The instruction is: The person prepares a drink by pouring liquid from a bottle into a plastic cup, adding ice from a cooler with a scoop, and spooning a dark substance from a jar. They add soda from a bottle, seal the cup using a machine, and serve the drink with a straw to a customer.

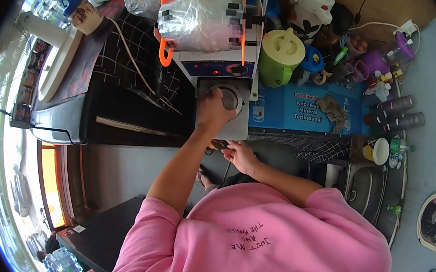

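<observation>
A white cup-sealing machine [217, 64] stands ahead, with a roll of clear film [200, 20] between orange holders on top. Below its control panel, a metal tray [234, 132] sticks out towards me with a round metal ring [230, 97] set in it. My left hand [212, 110] reaches over the tray, its fingers curved around the left side of the ring. My right hand [242, 156] is just below the tray's front edge, palm partly up and fingers curled together near a small dark part; what they hold is too small to tell.
A green jug with a pale lid [280, 57], a white kettle [312, 6] and a blue-lidded container [311, 62] stand right of the machine. A crumpled cloth [331, 111] lies on the blue counter cover [295, 107]. A sink [366, 189] is at the right, a black cabinet [133, 115] at the left.
</observation>
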Demonstrator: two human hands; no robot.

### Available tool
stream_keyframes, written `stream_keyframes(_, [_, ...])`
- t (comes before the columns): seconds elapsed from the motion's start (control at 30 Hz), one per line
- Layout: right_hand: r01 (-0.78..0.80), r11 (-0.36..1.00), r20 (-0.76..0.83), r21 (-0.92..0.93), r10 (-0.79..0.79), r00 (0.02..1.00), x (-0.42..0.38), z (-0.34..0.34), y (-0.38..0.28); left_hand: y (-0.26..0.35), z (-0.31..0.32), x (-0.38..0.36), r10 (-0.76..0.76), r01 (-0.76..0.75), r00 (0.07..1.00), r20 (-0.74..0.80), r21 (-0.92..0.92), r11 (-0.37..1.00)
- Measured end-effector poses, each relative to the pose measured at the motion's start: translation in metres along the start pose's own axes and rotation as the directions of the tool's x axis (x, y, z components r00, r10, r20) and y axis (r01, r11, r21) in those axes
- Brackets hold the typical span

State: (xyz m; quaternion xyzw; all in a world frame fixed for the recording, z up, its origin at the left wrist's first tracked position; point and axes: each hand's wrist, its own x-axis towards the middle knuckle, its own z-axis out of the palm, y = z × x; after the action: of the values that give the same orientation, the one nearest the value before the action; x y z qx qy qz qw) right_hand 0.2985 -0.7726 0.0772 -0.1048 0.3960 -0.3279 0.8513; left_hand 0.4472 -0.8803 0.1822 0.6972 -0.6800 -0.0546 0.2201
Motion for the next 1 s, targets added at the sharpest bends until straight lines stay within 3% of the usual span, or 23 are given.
stream_keyframes(0.1, [-0.026, 0.989, 0.025, -0.143, 0.030, 0.999, -0.006, 0.002, -0.014, 0.003, -0.013, 0.001, -0.058, 0.061, 0.998, 0.034, -0.106, 0.992])
stream_keyframes(0.17, [-0.060, 0.967, 0.019, -0.248, 0.067, 0.998, -0.015, 0.005, -0.024, 0.010, -0.038, -0.008, 0.052, -0.066, 0.991, -0.123, -0.108, 0.992])
stream_keyframes(0.2, [-0.166, 0.941, 0.009, -0.295, 0.176, 0.984, -0.020, 0.007, -0.031, 0.014, -0.055, -0.012, 0.039, -0.053, 0.991, -0.128, -0.109, 0.993])
stream_keyframes(0.27, [-0.284, 0.886, 0.000, -0.366, 0.305, 0.952, -0.029, 0.015, -0.042, 0.019, -0.101, -0.023, 0.169, -0.210, 0.940, -0.297, -0.109, 0.972])
stream_keyframes(0.33, [-0.274, 0.853, 0.181, -0.444, 0.385, 0.905, -0.034, 0.035, -0.049, 0.019, -0.156, -0.041, 0.149, -0.213, 0.934, -0.323, -0.172, 0.962])
stream_keyframes(0.37, [-0.291, 0.828, 0.191, -0.479, 0.422, 0.886, -0.034, 0.048, -0.051, 0.017, -0.186, -0.053, 0.154, -0.243, 0.927, -0.341, -0.238, 0.940])
stream_keyframes(0.43, [-0.395, 0.851, 0.434, -0.347, 0.519, 0.736, -0.035, 0.080, -0.045, 0.010, -0.252, -0.082, 0.110, -0.217, 0.934, -0.340, -0.297, 0.930])
stream_keyframes(0.5, [-0.453, 0.805, 0.473, -0.384, 0.592, 0.653, -0.053, 0.137, -0.030, -0.008, -0.308, -0.118, 0.063, -0.190, 0.937, -0.344, -0.350, 0.917])
stream_keyframes(0.53, [-0.457, 0.806, 0.566, -0.377, 0.591, 0.575, -0.061, 0.166, -0.018, -0.021, -0.333, -0.138, 0.035, -0.159, 0.948, -0.318, -0.374, 0.914])
stream_keyframes(0.6, [-0.566, 0.748, 0.693, -0.346, 0.611, 0.384, -0.068, 0.223, 0.017, -0.053, -0.373, -0.180, -0.007, -0.106, 0.959, -0.285, -0.379, 0.919])
stream_keyframes(0.73, [-0.705, 0.522, 0.633, -0.480, 0.763, 0.134, -0.045, 0.323, 0.123, -0.125, -0.437, -0.264, -0.180, 0.120, 0.946, -0.268, -0.224, 0.967])
stream_keyframes(0.77, [-0.708, 0.491, 0.620, -0.508, 0.779, 0.095, -0.041, 0.342, 0.157, -0.148, -0.449, -0.284, -0.229, 0.186, 0.941, -0.250, -0.183, 0.965])
stream_keyframes(0.83, [-0.704, 0.532, 0.658, -0.470, 0.743, 0.123, -0.032, 0.402, 0.225, -0.200, -0.482, -0.318, -0.288, 0.274, 0.920, -0.267, -0.092, 0.957])
stream_keyframes(0.87, [-0.721, 0.507, 0.581, -0.471, 0.794, 0.179, -0.031, 0.431, 0.251, -0.221, -0.495, -0.333, -0.343, 0.335, 0.899, -0.272, -0.074, 0.939])
stream_keyframes(1.0, [-0.747, 0.387, 0.594, -0.541, 0.805, -0.013, 0.012, 0.510, 0.365, -0.304, -0.551, -0.379, -0.513, 0.526, 0.810, -0.284, -0.038, 0.850])
